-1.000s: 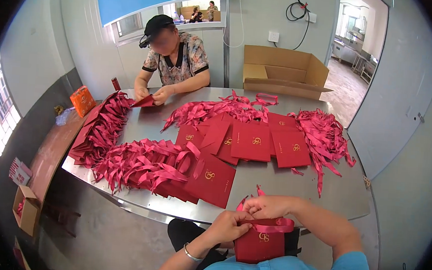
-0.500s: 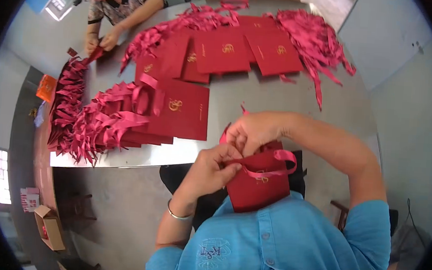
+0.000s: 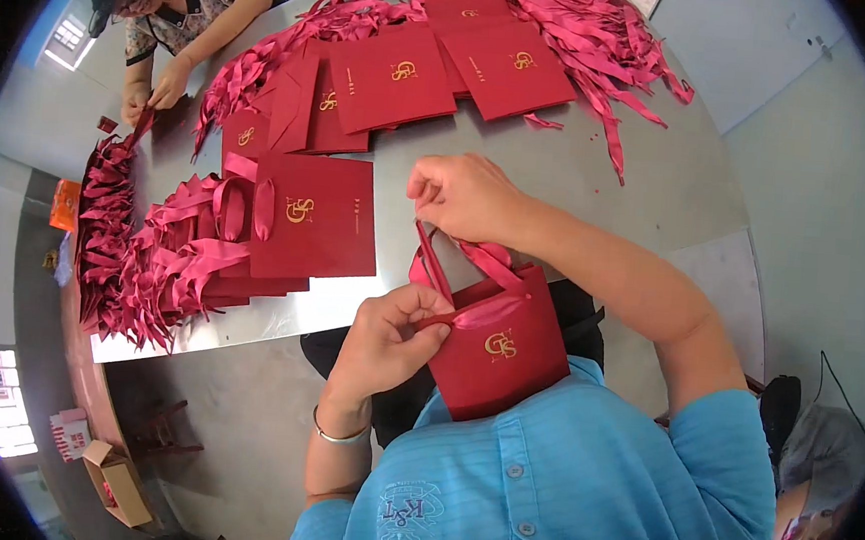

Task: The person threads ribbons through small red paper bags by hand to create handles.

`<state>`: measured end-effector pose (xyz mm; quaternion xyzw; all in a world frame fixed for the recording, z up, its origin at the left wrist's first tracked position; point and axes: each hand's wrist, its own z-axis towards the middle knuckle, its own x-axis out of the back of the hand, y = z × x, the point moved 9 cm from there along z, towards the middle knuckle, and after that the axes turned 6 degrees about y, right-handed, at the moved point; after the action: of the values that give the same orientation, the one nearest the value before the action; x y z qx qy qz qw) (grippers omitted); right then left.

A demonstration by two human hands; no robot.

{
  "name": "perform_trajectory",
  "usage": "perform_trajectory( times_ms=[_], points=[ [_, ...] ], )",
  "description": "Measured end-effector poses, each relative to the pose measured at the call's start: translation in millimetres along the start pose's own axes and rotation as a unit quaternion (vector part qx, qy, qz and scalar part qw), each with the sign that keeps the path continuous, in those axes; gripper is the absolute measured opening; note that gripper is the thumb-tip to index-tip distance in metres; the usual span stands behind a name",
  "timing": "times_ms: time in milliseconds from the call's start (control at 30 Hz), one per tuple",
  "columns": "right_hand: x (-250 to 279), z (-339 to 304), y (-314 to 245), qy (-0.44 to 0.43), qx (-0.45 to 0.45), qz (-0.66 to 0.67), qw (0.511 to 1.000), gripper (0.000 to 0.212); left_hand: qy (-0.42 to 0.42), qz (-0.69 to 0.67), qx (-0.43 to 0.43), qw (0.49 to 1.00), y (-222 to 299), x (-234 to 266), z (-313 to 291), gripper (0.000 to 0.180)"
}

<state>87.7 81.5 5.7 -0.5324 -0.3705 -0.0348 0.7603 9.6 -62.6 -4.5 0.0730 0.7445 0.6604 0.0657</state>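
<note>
A dark red paper gift bag [image 3: 499, 370] with a gold emblem leans against my front, its mouth partly spread. My left hand [image 3: 393, 337] pinches the bag's upper left edge between thumb and fingers. Above the mouth, my right hand [image 3: 466, 197] is closed, its fingertips at the top of a pink-red ribbon [image 3: 433, 260] that rises from the far side of the bag. Another stretch of ribbon handle lies across the near rim. My right fingertips are partly hidden by the hand itself.
On the grey table [image 3: 648, 205] lie flat red bags [image 3: 396, 77], a heap of loose ribbons [image 3: 595, 31] and a row of bags with ribbon handles [image 3: 178, 247]. Across the far left, a co-worker [image 3: 194, 18] handles a red piece. An open cardboard box [image 3: 117, 484] stands lower left.
My right hand has lifted away from the bag's mouth, up and to the left, drawing the ribbon upward. My left hand still holds the bag's edge.
</note>
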Motion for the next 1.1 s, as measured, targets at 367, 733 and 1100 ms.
perform_trajectory(
  times_ms=[367, 733, 1100],
  points=[
    [64, -107, 30, 0.020, -0.131, -0.002, 0.991, 0.016, 0.165, 0.239, -0.097, 0.952, 4, 16, -10, 0.025],
    [16, -180, 58, -0.042, -0.264, 0.236, 0.934, 0.016, 0.332, 0.080, 0.034, 0.939, -37, 41, -59, 0.030],
    [6, -181, 39, 0.003, -0.258, 0.288, 0.922, 0.011, 0.319, -0.024, 0.043, 0.947, -66, 41, -57, 0.033]
  ],
)
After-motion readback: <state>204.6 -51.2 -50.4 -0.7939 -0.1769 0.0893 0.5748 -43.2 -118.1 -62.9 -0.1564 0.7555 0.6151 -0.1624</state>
